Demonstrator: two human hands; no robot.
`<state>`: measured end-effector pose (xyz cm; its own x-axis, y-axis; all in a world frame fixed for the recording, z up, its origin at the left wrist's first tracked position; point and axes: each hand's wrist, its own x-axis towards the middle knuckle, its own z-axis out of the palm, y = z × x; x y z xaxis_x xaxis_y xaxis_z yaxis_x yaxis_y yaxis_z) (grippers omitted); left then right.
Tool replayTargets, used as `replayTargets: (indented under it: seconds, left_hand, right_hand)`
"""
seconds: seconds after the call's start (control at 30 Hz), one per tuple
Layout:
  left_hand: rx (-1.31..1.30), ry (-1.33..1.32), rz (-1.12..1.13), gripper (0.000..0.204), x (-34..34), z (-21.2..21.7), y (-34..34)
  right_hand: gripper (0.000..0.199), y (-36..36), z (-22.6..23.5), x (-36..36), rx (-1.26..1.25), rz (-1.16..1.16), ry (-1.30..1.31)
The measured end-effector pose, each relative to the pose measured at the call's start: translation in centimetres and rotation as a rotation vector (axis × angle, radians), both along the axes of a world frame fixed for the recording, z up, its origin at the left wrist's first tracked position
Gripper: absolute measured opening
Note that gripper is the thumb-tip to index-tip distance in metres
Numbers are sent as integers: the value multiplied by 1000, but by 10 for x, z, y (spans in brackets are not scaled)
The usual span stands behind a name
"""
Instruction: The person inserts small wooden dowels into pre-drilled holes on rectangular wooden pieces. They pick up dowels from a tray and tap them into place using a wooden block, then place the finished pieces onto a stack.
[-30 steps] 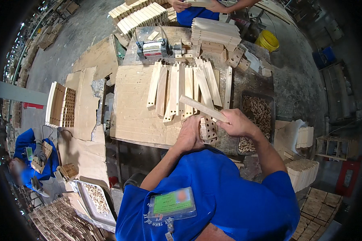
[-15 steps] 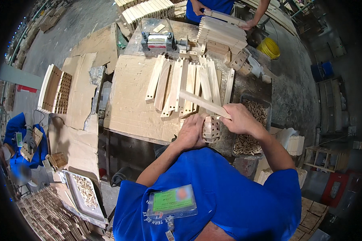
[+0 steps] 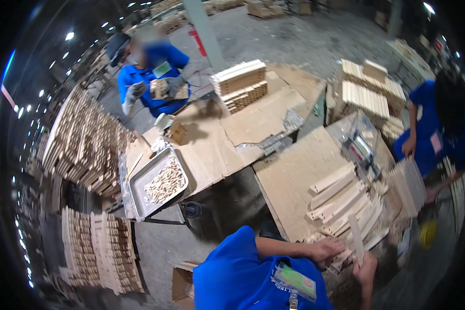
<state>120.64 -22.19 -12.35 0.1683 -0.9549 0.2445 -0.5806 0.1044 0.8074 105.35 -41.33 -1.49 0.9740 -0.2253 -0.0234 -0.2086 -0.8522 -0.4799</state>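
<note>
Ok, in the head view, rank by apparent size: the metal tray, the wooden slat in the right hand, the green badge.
1. Metal tray, clearly largest.
2. Wooden slat in the right hand and green badge look alike in size; the badge sits nearer the camera, so their order is unsure.

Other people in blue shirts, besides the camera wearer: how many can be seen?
2. One person stands at the upper left behind the cardboard-covered table, holding a wooden piece. Another person bends at the right edge. More may be hidden.

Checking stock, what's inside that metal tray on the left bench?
The metal tray holds a loose heap of small pale wooden pieces, spread over its middle. Whatever lies beneath the heap is covered.
</note>
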Motion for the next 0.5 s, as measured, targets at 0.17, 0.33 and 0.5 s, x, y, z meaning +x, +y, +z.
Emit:
replayTargets:
  seconds: [0.17,0.33,0.5]
  left_hand:
    - [19,-77,32,103,3,14,14]
    - [-126,64,199,102,-3,5,25]
    - [-117,218,166,81,5,32,29]
  right_hand:
    - [18,-15,-21,-6,386,-264,-97]
    - [12,-28,-23,-5,537,-441,-236]
    - [18,-17,14,-4,562,-366,-126]
